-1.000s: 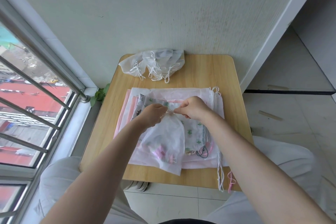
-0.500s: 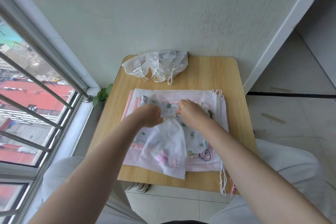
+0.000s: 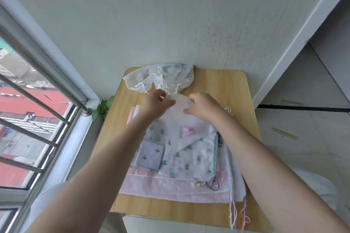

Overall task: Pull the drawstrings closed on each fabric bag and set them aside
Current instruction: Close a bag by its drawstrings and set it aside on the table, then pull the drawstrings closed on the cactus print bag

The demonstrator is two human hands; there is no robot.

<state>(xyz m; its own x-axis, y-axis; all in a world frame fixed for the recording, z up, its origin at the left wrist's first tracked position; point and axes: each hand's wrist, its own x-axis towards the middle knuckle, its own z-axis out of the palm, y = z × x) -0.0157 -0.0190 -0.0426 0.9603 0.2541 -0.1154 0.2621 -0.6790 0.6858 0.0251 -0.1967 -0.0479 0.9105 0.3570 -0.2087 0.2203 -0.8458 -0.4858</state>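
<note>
Since half a second ago both hands have moved away from me, from the middle of the flat stack to the far part of the small light-wood table (image 3: pixel 217 83), carrying the sheer white fabric bag (image 3: pixel 180 117) with them. Left hand (image 3: pixel 154 103) grips the bag's gathered top on its left side, fingers curled into the cloth. Right hand (image 3: pixel 203 107) pinches the same top from the right, thumb under, fingers over. Bag's upper end lies just beside the heap of closed sheer white drawstring bags (image 3: pixel 166 77) against the wall; touching or not, I cannot tell. Something pink shows through the lower part of the bag. Below it lies the white cactus-print cloth bag (image 3: pixel 195 159), on top of the pale pink flat bags (image 3: pixel 151 187). Loose white and pink cords (image 3: pixel 238 215) hang over the table's near right edge.
</note>
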